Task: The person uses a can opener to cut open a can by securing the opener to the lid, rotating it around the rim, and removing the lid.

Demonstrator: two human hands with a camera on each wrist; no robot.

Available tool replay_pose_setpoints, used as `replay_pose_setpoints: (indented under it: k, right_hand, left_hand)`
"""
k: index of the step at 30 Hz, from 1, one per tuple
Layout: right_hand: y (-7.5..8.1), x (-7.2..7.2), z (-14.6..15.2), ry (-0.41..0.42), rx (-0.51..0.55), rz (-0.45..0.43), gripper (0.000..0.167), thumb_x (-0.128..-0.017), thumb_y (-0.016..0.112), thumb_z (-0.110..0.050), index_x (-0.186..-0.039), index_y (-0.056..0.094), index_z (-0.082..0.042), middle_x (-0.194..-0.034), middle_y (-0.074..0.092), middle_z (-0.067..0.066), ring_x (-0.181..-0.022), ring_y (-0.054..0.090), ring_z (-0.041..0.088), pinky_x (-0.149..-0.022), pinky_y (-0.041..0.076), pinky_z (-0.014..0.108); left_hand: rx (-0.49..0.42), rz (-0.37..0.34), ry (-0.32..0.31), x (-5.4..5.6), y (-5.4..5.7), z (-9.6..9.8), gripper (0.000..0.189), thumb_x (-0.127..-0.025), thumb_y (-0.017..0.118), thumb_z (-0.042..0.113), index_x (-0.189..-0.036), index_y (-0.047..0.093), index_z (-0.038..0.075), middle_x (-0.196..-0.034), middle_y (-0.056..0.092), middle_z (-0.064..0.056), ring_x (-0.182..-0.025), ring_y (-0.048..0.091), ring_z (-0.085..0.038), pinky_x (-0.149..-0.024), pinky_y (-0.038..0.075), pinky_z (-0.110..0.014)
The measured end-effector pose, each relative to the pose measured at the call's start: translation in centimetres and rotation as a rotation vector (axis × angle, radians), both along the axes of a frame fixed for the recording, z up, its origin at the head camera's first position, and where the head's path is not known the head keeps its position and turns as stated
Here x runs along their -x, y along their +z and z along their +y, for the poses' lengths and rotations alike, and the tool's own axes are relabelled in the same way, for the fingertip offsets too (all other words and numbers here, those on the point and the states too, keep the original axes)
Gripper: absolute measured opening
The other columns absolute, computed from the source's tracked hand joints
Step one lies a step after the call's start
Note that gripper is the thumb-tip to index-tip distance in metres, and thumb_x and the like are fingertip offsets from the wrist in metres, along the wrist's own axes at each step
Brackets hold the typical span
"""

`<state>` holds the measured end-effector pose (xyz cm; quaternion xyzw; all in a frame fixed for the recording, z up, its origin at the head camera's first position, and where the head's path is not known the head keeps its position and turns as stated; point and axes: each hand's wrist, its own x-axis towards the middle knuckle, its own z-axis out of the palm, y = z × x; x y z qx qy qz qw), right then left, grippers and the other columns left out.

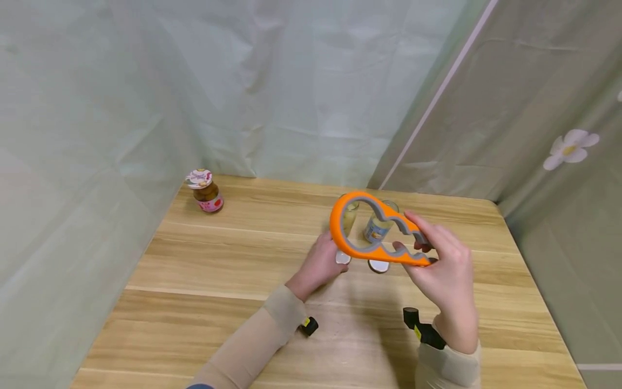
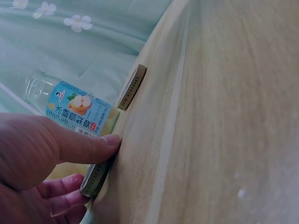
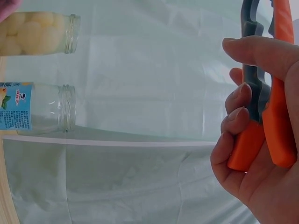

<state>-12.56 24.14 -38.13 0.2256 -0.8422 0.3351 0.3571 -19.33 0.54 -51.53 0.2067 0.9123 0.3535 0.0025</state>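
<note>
My right hand point(image 1: 444, 265) grips an orange-and-grey jar opener point(image 1: 347, 249) by its handles, raised above the table, its round loop pointing left. Low at the table, my left hand point(image 1: 320, 265) spans a jar lid point(image 2: 96, 179), with the thumb at one edge and fingers at the other. That lid lies white inside up, in front of an uncapped jar of pale round fruit point(image 3: 35, 32). To its right stands an uncapped jar with a blue pear label point(image 2: 79, 105). A second lid point(image 1: 379, 266) lies in front of this jar.
A closed jar point(image 1: 206, 194) with a patterned lid and pink label stands at the back left of the wooden table point(image 1: 218, 259). Pale green curtains point(image 1: 291, 97) hang behind and beside the table. My wrists carry black camera mounts.
</note>
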Motion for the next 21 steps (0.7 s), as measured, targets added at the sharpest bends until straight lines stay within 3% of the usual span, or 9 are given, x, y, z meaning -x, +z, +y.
replay_pose_setpoints:
  k: [7, 17, 21]
  right_hand:
    - [-0.05, 0.04, -0.01, 0.011, -0.001, 0.001, 0.057, -0.078, 0.086, -0.019, -0.135, 0.077, -0.016, -0.081, 0.066, -0.002, -0.069, 0.058, 0.012, -0.070, 0.049, 0.012]
    - [-0.08, 0.06, -0.09, 0.026, 0.006, -0.010, 0.058, -0.078, 0.087, -0.016, -0.135, 0.077, -0.016, -0.083, 0.067, -0.003, -0.071, 0.057, 0.010, -0.070, 0.049, 0.012]
    - [-0.11, 0.05, -0.05, 0.024, 0.003, -0.010, 0.058, -0.078, 0.087, -0.016, -0.135, 0.076, -0.016, -0.084, 0.068, -0.002, -0.070, 0.057, 0.010, -0.070, 0.049, 0.012]
  left_hand:
    - [0.003, 0.018, -0.001, 0.09, -0.01, -0.04, 0.058, -0.075, 0.099, 0.009, -0.127, 0.073, 0.011, -0.136, 0.063, -0.009, -0.124, 0.058, -0.029, -0.113, 0.042, -0.047]
    - [0.007, 0.019, 0.003, 0.16, -0.17, -0.04, 0.065, -0.073, 0.101, 0.010, -0.131, 0.072, 0.009, -0.143, 0.061, -0.010, -0.128, 0.057, -0.030, -0.116, 0.040, -0.048]
    - [0.006, 0.020, 0.006, 0.17, -0.19, 0.04, 0.057, -0.072, 0.101, 0.011, -0.122, 0.075, 0.011, -0.143, 0.060, -0.010, -0.129, 0.057, -0.030, -0.115, 0.041, -0.048]
